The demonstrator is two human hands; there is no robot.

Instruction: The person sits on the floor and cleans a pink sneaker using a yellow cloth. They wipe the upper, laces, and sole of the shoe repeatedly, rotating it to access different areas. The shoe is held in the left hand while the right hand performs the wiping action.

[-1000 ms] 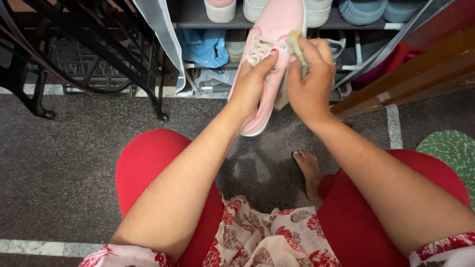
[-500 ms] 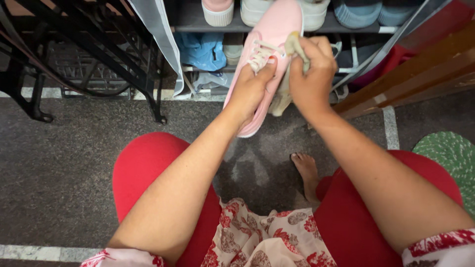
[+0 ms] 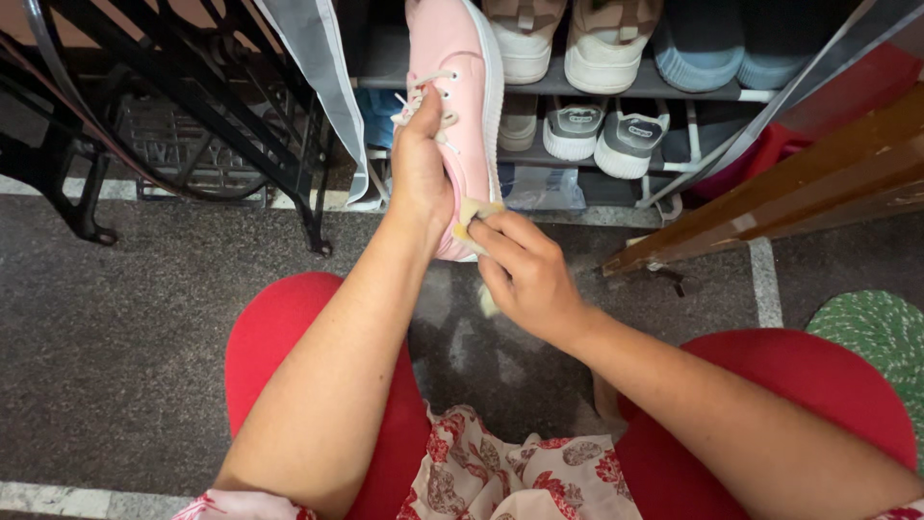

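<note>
the person's left hand [image 3: 422, 173] grips a pink canvas shoe [image 3: 460, 106] around its laced middle, fingers wrapped over the upper and thumb side under it, holding it up in front of the shoe rack [image 3: 616, 89] with the toe pointing away and the heel nearest the body. the right hand [image 3: 525, 274] is pinched shut on a small yellowish cloth [image 3: 474, 214], pressing it against the heel end of the shoe — cloth and shoe are touching there.

as a judgement, the wiping looks to be at the heel part: the pink side that shows appears fairly clean, though the far side and the sole are turned out of sight, so how much is left cannot be told. the shoe is not on the rack yet.

on the rack behind stand beige sneakers [image 3: 570, 43], grey sneakers [image 3: 602, 135] one shelf lower, and blue slippers [image 3: 707, 48] to the right. a black iron stand [image 3: 173, 106] sits at the left, a green woven mat [image 3: 881, 337] at the right edge, and red trousers [image 3: 289, 347] cover the knees below.
</note>
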